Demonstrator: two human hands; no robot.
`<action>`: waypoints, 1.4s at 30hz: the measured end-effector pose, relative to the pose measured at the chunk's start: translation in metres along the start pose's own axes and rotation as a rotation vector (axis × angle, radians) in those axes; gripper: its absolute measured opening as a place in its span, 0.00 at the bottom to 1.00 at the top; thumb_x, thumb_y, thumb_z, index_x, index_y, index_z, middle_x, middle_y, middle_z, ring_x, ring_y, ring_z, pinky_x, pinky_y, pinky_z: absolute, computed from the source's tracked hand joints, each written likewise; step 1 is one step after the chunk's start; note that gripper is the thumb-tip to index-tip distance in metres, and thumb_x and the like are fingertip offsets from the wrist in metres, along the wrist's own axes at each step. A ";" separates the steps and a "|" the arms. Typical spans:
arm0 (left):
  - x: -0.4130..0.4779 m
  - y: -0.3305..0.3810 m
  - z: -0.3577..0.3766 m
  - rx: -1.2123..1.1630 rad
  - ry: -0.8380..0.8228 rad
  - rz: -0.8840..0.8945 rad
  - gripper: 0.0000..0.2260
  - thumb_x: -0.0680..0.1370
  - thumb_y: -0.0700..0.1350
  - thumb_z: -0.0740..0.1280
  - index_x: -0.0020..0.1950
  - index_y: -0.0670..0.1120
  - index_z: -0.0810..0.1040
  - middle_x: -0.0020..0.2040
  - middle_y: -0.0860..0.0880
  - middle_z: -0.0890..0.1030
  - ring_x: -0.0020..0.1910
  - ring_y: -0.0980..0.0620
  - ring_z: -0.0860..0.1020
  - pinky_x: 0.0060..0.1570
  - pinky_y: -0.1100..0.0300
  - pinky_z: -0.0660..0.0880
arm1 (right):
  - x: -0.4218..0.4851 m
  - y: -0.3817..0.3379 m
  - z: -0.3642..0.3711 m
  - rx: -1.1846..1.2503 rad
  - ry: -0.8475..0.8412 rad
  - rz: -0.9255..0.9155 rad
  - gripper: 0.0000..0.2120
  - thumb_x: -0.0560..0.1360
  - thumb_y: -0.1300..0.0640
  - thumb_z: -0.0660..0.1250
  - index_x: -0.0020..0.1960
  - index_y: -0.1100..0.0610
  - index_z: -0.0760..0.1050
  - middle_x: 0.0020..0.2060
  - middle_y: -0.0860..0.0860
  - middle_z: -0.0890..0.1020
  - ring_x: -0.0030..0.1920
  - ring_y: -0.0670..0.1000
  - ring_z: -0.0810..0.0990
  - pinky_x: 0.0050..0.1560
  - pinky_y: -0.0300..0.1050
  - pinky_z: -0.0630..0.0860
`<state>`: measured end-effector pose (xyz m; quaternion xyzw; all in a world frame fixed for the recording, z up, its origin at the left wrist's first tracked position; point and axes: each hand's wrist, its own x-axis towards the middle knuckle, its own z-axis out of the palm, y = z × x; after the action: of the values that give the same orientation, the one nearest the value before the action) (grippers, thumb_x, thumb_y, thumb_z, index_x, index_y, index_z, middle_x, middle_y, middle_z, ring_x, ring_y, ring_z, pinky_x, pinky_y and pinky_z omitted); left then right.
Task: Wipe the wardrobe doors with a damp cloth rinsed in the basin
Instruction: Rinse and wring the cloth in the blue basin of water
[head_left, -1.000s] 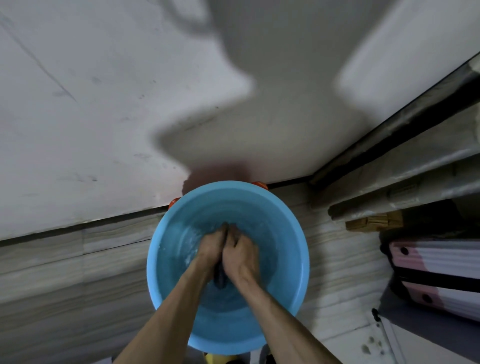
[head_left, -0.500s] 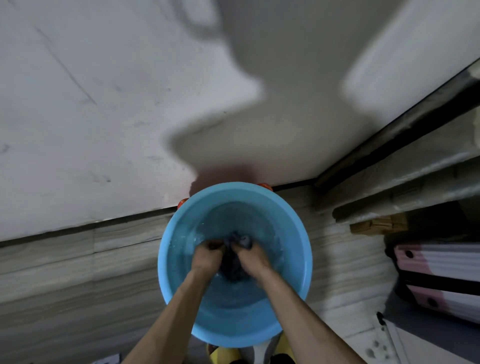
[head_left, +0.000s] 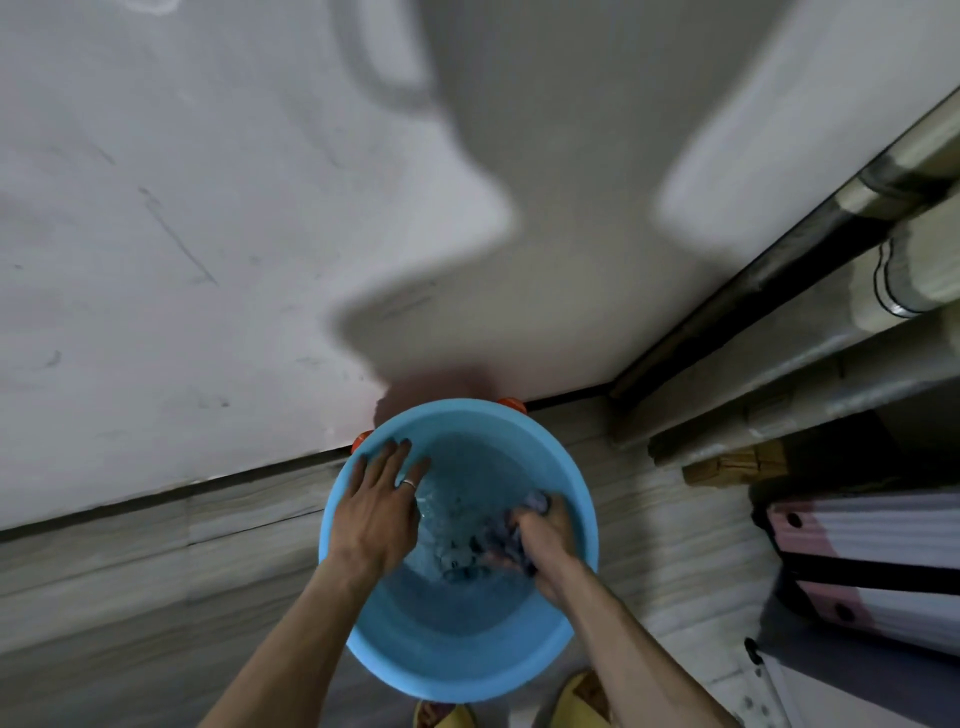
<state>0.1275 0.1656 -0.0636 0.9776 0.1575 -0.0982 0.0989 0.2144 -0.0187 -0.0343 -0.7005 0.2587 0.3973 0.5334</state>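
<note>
A person's right hand (head_left: 545, 535) grips a dark wet cloth (head_left: 498, 540) in the water of a blue basin (head_left: 457, 670) on the floor. The left hand (head_left: 376, 512), fingers spread flat and holding nothing, hovers over the basin's left side, a ring (head_left: 409, 484) on one finger.

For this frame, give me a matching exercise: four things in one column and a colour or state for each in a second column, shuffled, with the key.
Things:
1. left hand
2. right hand
3. cloth
4. basin

States:
A. blue, with water in it
B. fingers straight and spread, ring on one finger
C. dark, bunched up in the water
D. fingers curled round the cloth

Pairs: 1-B, 2-D, 3-C, 4-A
</note>
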 end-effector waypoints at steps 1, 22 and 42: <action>-0.003 -0.003 0.003 0.040 -0.018 0.028 0.30 0.66 0.43 0.76 0.69 0.47 0.78 0.72 0.41 0.74 0.71 0.41 0.72 0.74 0.45 0.54 | 0.003 0.000 -0.002 -0.039 -0.017 -0.025 0.08 0.76 0.67 0.59 0.52 0.58 0.71 0.23 0.55 0.74 0.25 0.53 0.74 0.30 0.45 0.72; -0.019 -0.020 0.020 0.136 0.095 0.163 0.26 0.76 0.48 0.55 0.74 0.45 0.72 0.76 0.41 0.66 0.77 0.44 0.60 0.77 0.48 0.48 | 0.021 0.004 0.000 -0.894 0.184 -0.404 0.24 0.81 0.52 0.57 0.27 0.56 0.66 0.25 0.53 0.75 0.27 0.52 0.75 0.30 0.43 0.68; 0.011 0.056 -0.022 -0.745 -0.125 -0.258 0.13 0.80 0.50 0.67 0.64 0.49 0.79 0.54 0.49 0.84 0.55 0.50 0.81 0.45 0.70 0.67 | -0.023 -0.010 -0.005 0.180 -0.352 0.113 0.22 0.83 0.42 0.53 0.60 0.52 0.81 0.52 0.51 0.86 0.50 0.53 0.83 0.55 0.52 0.78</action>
<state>0.1593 0.1218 -0.0355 0.8391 0.2974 -0.1052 0.4431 0.2111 -0.0220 -0.0091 -0.5540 0.2350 0.5182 0.6077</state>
